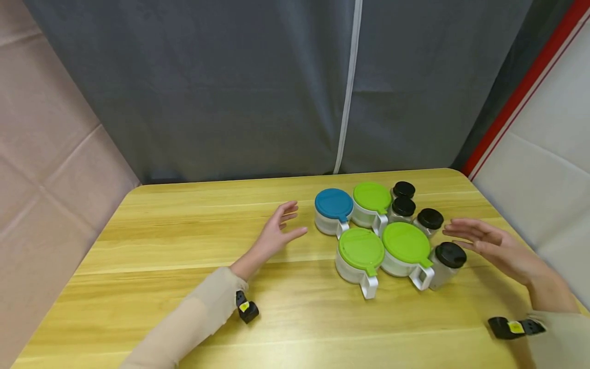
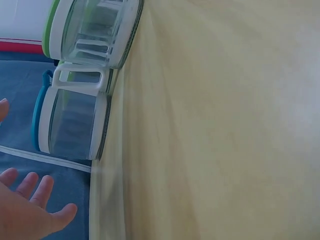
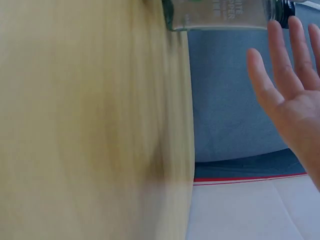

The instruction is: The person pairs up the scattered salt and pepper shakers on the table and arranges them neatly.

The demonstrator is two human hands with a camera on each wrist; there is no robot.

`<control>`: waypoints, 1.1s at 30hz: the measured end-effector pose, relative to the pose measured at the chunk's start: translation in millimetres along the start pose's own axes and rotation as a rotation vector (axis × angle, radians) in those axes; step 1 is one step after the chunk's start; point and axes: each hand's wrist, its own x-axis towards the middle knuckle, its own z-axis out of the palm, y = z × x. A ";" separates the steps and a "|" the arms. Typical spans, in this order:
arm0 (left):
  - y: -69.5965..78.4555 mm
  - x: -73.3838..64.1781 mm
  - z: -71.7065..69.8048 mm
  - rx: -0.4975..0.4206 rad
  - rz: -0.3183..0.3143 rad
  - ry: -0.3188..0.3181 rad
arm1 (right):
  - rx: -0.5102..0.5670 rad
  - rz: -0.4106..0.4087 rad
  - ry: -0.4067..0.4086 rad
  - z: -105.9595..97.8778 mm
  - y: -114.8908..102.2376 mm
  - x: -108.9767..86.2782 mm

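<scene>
My left hand (image 1: 273, 237) hovers over the table, left of a glass jar with a blue lid (image 1: 334, 203) and a white handle, without touching it. Its fingers are spread and hold nothing; the left wrist view shows that hand (image 2: 27, 212) apart from the blue-lidded jar (image 2: 72, 122). On the right, my other hand (image 1: 504, 251) is held beside a black-capped shaker bottle (image 1: 446, 266), fingers extended. In the right wrist view this hand (image 3: 300, 100) looks apart from a clear bottle (image 3: 220, 14) with partly cut-off lettering reading "PEPPER".
Three handled jars with green lids, a back one (image 1: 371, 197), a front one (image 1: 361, 251) and a right one (image 1: 406, 243), stand close together. More black-capped bottles (image 1: 430, 219) cluster behind. A grey curtain (image 1: 230, 102) hangs beyond the wooden table (image 1: 152, 246).
</scene>
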 end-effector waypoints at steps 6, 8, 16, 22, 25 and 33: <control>-2.6 10.4 5.4 0.001 -0.014 -0.021 | -0.029 0.120 -0.033 -1.5 -0.4 -5.1; -3.0 13.8 7.3 0.002 -0.026 -0.034 | -0.063 0.164 -0.030 -0.6 -1.2 -5.6; -10.5 32.4 15.5 0.008 -0.051 -0.081 | -0.151 0.235 -0.044 0.2 1.7 -5.3; -36.7 53.6 24.4 0.044 -0.084 -0.052 | -0.150 0.195 -0.080 -2.0 6.9 -8.4; -36.7 57.5 27.9 0.043 -0.094 -0.056 | -0.141 0.203 -0.077 -0.2 7.2 -9.1; -41.4 65.0 33.6 0.078 -0.112 -0.070 | -0.123 0.166 -0.107 5.2 8.2 -3.5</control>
